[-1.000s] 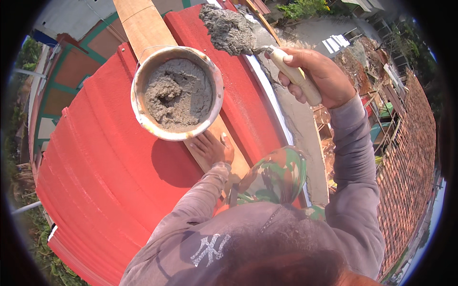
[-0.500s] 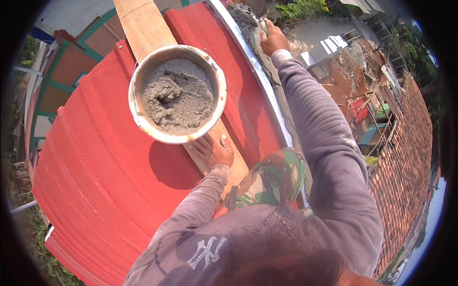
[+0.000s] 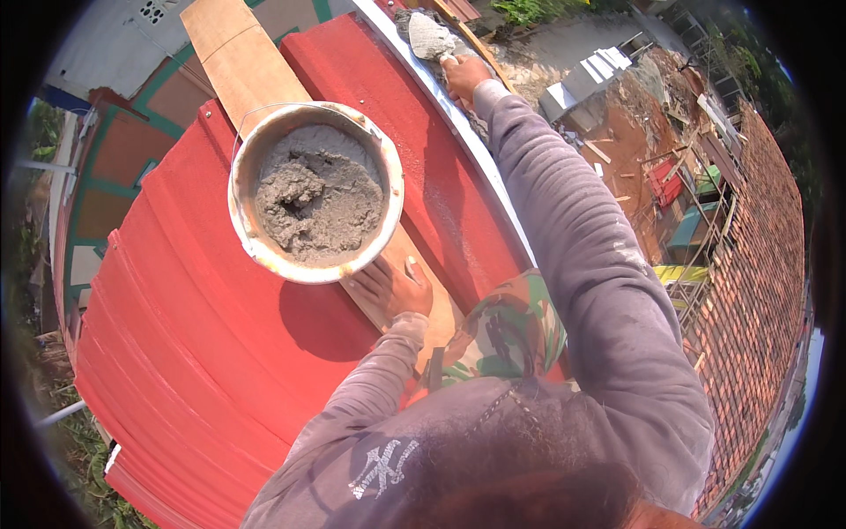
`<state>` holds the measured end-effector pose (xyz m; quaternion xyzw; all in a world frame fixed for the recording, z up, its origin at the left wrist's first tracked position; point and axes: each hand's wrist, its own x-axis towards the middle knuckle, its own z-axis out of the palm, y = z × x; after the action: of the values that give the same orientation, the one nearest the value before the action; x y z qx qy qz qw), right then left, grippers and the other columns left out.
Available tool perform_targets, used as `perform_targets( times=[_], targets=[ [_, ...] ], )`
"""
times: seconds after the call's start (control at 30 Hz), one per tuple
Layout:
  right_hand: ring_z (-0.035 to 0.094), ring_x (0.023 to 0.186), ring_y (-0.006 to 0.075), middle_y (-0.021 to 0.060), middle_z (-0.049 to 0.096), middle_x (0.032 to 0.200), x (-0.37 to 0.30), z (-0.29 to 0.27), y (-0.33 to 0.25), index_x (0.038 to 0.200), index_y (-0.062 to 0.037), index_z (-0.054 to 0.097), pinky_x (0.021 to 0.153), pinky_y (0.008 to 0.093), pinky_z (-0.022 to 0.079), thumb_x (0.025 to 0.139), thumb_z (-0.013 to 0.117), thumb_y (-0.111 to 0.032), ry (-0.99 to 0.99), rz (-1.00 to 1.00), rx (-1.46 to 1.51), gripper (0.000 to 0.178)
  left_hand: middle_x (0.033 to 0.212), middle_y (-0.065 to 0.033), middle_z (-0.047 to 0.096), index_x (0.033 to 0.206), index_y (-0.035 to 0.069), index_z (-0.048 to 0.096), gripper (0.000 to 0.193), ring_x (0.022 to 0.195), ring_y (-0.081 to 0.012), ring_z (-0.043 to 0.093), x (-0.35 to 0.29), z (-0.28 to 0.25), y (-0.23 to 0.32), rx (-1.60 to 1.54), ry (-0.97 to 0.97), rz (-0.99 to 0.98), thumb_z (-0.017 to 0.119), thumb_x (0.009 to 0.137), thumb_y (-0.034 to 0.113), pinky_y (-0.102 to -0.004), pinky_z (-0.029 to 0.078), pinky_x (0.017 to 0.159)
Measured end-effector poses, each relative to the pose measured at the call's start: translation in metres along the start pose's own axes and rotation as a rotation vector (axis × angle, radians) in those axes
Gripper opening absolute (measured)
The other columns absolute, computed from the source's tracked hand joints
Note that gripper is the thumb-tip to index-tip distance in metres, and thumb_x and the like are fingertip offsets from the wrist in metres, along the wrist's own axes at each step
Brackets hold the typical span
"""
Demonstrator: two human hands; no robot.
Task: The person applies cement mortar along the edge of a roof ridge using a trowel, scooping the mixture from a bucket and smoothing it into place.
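Observation:
A round pail [image 3: 249,240] full of grey wet mortar [image 3: 319,196] stands on a wooden plank [image 3: 236,55] laid up the red corrugated roof [image 3: 203,370]. My left hand [image 3: 388,286] rests flat on the plank just below the pail, fingers spread. My right hand [image 3: 464,78] is stretched far up along the grey roof edge strip [image 3: 493,189], gripping a trowel [image 3: 430,37] whose blade is coated with mortar and pressed at the top of that edge.
Beyond the roof edge on the right lies a drop to a yard with debris [image 3: 652,176] and a tiled roof [image 3: 758,291]. Grass [image 3: 53,414] shows far below on the left. My knee in patterned trousers [image 3: 507,331] sits by the plank.
My right hand carried the loaded trowel from beside the pail up and away to the top of the roof edge. The left hand and the pail stayed put.

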<state>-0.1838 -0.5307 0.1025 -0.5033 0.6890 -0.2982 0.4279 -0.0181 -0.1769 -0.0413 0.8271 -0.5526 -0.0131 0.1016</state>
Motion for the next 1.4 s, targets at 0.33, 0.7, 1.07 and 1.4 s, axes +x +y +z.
perform_targets(
  times=[0.33, 0.7, 1.07, 1.4],
  targets=[
    [0.053, 0.059, 0.0133, 0.0035, 0.056, 0.079, 0.001, -0.068, 0.036, 0.136, -0.0117, 0.061, 0.049, 0.0318, 0.048, 0.110, 0.057, -0.043, -0.035, 0.137, 0.049, 0.041, 0.175, -0.0303, 0.012, 0.170, -0.001, 0.014, 0.089, 0.159, -0.0544, 0.017, -0.001, -0.003, 0.002, -0.055, -0.058, -0.044, 0.050, 0.104, 0.045, -0.0623, 0.009, 0.131],
    [0.063, 0.122, 0.0358, 0.0215, 0.067, 0.135, -0.021, -0.083, 0.090, 0.152, -0.0076, 0.057, 0.104, 0.0434, 0.049, 0.109, 0.054, -0.052, -0.005, -0.188, -0.434, 0.062, 0.168, -0.0382, 0.019, 0.165, -0.010, 0.020, 0.088, 0.157, -0.0591, 0.015, -0.001, -0.007, 0.002, -0.045, -0.029, 0.018, 0.050, 0.103, 0.046, -0.0636, 0.009, 0.131],
    [0.049, 0.056, 0.0120, 0.0019, 0.054, 0.077, -0.033, -0.092, 0.075, 0.140, -0.0163, 0.061, 0.049, 0.0305, 0.046, 0.110, 0.056, -0.049, -0.047, 0.144, -0.053, 0.044, 0.170, -0.0368, 0.019, 0.166, -0.008, 0.018, 0.089, 0.157, -0.0577, 0.018, -0.001, 0.004, -0.003, -0.008, -0.009, 0.006, 0.049, 0.103, 0.046, -0.0650, 0.011, 0.130],
    [0.056, 0.057, 0.0111, 0.0017, 0.058, 0.077, -0.186, -0.112, 0.125, 0.146, -0.0069, 0.061, 0.049, 0.0277, 0.047, 0.109, 0.062, -0.042, 0.100, 0.125, 0.034, 0.051, 0.174, -0.0308, 0.017, 0.168, -0.005, 0.017, 0.090, 0.159, -0.0516, 0.017, -0.001, 0.000, -0.004, -0.012, 0.005, -0.019, 0.050, 0.103, 0.049, -0.0633, 0.009, 0.131]
  ],
)
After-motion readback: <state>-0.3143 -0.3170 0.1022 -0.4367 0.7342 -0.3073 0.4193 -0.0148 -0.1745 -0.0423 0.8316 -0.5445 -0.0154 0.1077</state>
